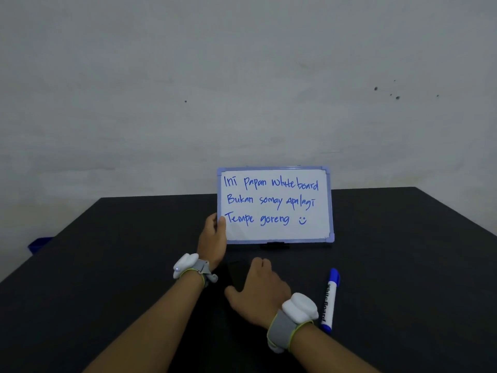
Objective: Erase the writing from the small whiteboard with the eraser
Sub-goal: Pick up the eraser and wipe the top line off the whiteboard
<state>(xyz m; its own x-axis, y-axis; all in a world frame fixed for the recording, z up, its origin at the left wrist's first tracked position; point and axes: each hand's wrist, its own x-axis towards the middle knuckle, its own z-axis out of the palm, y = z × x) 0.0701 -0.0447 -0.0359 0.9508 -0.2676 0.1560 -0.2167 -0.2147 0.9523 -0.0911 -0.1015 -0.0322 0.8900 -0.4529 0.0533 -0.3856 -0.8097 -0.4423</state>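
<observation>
Left hand [213, 239] pinches the glossy rectangular whiteboard [277, 232] edge; right hand [258, 289] spread flat on matte black table [121, 251].

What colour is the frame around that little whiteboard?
Light blue-purple; the whiteboard frame shows clearly in the head view.

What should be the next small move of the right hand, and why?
Probably close the right hand on the dark object under its fingers, likely the eraser. All the writing is on the whiteboard, which the left hand steadies.
</observation>
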